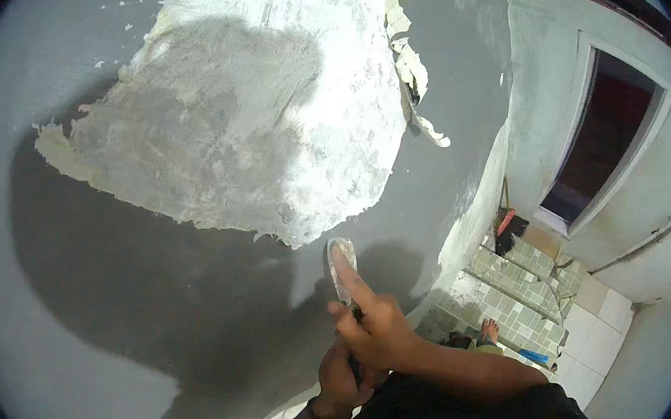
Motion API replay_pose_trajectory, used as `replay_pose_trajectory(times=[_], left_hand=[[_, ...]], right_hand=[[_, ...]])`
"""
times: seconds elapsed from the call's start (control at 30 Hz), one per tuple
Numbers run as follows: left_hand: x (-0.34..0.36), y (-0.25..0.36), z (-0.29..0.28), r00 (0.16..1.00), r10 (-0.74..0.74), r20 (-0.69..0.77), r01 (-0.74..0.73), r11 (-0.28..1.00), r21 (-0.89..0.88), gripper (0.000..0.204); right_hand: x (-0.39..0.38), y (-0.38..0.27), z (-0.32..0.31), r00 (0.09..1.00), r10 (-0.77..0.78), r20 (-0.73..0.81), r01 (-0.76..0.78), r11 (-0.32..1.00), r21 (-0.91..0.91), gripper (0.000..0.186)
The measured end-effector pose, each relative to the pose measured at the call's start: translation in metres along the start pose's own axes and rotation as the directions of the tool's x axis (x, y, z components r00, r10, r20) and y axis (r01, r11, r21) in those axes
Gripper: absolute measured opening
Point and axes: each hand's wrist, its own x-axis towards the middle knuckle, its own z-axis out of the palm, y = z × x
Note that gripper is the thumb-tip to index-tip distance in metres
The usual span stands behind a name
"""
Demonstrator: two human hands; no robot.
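Observation:
A scraper (pixel 341 251) with a light, smeared blade points up against the grey wall (pixel 130 269), just below the stripped patch. My right hand (pixel 378 330) is closed round it, its index finger stretched along the blade. Below, my left hand (pixel 339 382) is wrapped about the dark handle, mostly hiding it. The bare whitish patch (pixel 345 128) has a ragged edge where the grey paint has come off. Along its upper right edge, a curled strip of paint (pixel 412 69) hangs loose. My shadow covers much of the patch and the wall under it.
To the right stands a pale wall with a white-framed dark opening (pixel 609 133). Below lies a floor of small greenish tiles (pixel 509 283), with a dark-bristled broom (pixel 509 232), a blue object (pixel 534 356) and a bare foot (pixel 490 330). Small paint flecks cling to the wall at upper left.

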Motion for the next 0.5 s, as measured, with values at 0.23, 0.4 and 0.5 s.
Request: replay_pose_trajectory(times=[0.23, 0.4, 0.5], left_hand=[[-0.001, -0.023, -0.024, 0.966, 0.187, 0.176, -0.227, 0.942, 0.247, 0.043], [0.006, -0.042, -0.038, 0.942, 0.246, 0.23, -0.33, 0.815, 0.477, 0.046], [0.013, -0.047, -0.04, 0.958, 0.209, 0.198, -0.283, 0.81, 0.514, 0.041]], right_hand=[[0.0, 0.01, 0.005, 0.997, -0.072, -0.016, 0.072, 0.997, -0.012, 0.076], [0.001, 0.01, 0.01, 0.996, 0.092, 0.013, -0.093, 0.995, 0.043, 0.078], [0.002, 0.011, 0.011, 0.998, 0.06, -0.003, -0.06, 0.997, 0.045, 0.075]])
